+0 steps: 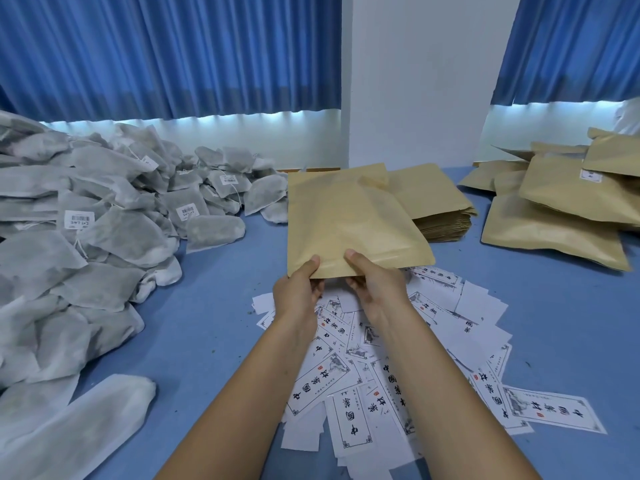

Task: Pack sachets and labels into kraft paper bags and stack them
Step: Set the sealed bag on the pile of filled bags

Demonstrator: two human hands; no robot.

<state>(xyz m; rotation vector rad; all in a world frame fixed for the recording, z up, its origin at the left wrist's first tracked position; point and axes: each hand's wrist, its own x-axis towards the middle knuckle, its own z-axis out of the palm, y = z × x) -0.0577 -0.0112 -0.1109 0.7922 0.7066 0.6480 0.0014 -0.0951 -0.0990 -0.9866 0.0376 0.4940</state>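
A kraft paper bag (346,216) is held up above the blue table, bulging slightly in its middle. My left hand (299,289) pinches its near edge at the left, thumb on top. Close beside it, my right hand (375,282) pinches the same edge, thumb on top too. Under both hands lies a loose spread of white printed labels (388,375). A big heap of grey-white sachets (86,220) with barcode tags fills the left side. What is inside the held bag cannot be seen.
A flat stack of unfilled kraft bags (440,209) lies just behind the held bag. Filled kraft bags (561,209) are piled at the right. One sachet (86,420) lies at the near left. Blue curtains and a white wall stand behind the table (214,323).
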